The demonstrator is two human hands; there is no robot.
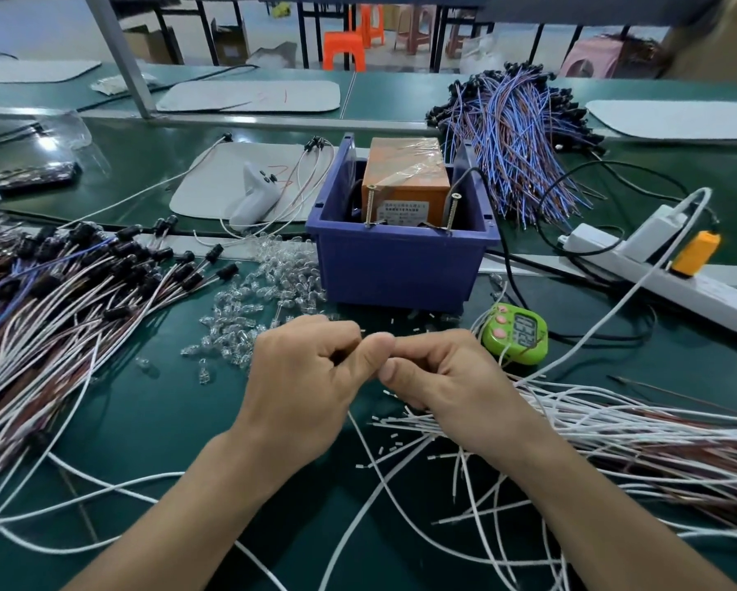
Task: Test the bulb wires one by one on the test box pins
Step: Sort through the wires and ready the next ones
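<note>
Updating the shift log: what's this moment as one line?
phase: pre-test | left hand: curled, contents hidden | right hand: curled, contents hidden, thumbs touching | test box pins: untouched

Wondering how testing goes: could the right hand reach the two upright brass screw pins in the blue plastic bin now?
Probably yes. The right hand is in front of the blue plastic bin, the two upright brass screw pins rise above its front wall, and only small loose bits lie between.

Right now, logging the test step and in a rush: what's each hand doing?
Left hand: fingers curled, thumb pinching; what it holds is hidden.
Right hand: the same, thumb tip meeting the left's; contents hidden.
</note>
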